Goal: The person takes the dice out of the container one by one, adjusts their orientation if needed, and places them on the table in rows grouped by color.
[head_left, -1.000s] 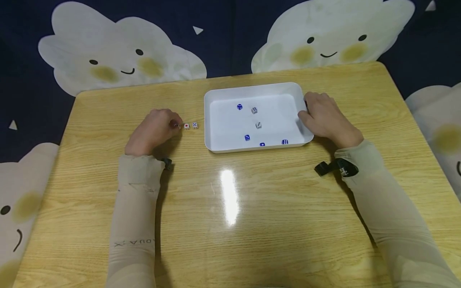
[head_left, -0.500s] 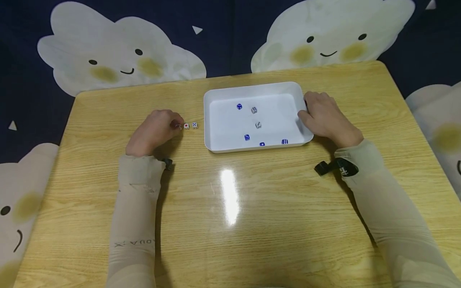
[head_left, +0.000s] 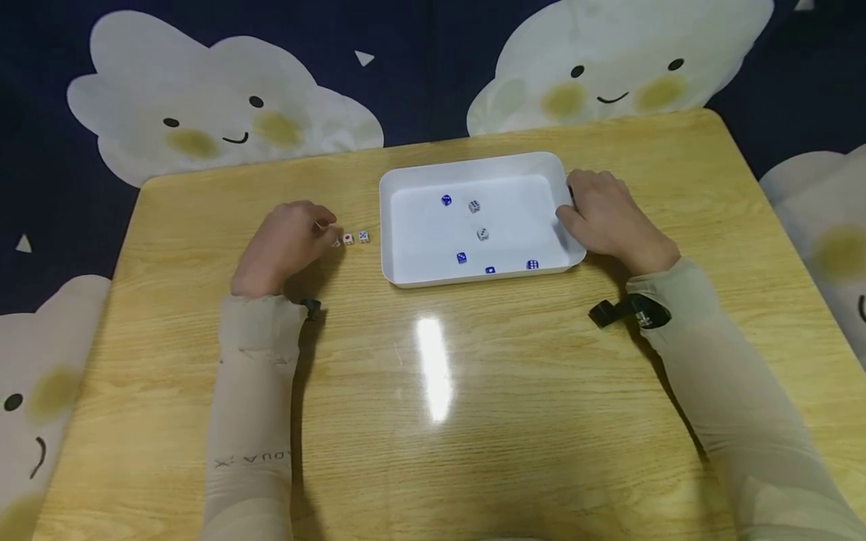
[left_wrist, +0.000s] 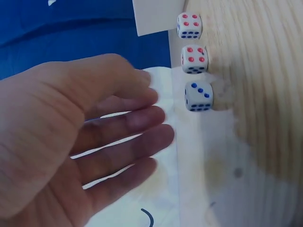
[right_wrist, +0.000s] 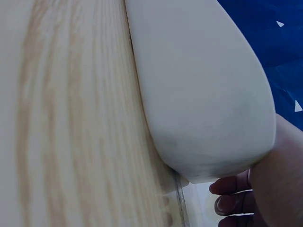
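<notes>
My left hand (head_left: 284,244) hovers at the left end of a short row of dice. In the left wrist view its fingers are loosely bent, holding nothing, apart from three white dice (left_wrist: 194,59) lined up on the table. The nearest die (left_wrist: 199,96) shows three blue pips on top; the other two show red pips. My right hand (head_left: 609,222) grips the right end of a white tray (head_left: 419,233), thumb over the rim and fingers outside. Inside the tray lie several blue dice (head_left: 461,258) and two clear-looking dice (head_left: 483,234).
The wooden table (head_left: 379,361) extends in front of the tray and to both sides. A dark blue cloth (head_left: 426,68) with smiling clouds hangs behind it. A black wrist strap (head_left: 625,311) is at the right sleeve.
My left hand has released the third die at the left end of the row and drawn slightly back from it. The right hand and tray stay in place; the view shifts slightly.
</notes>
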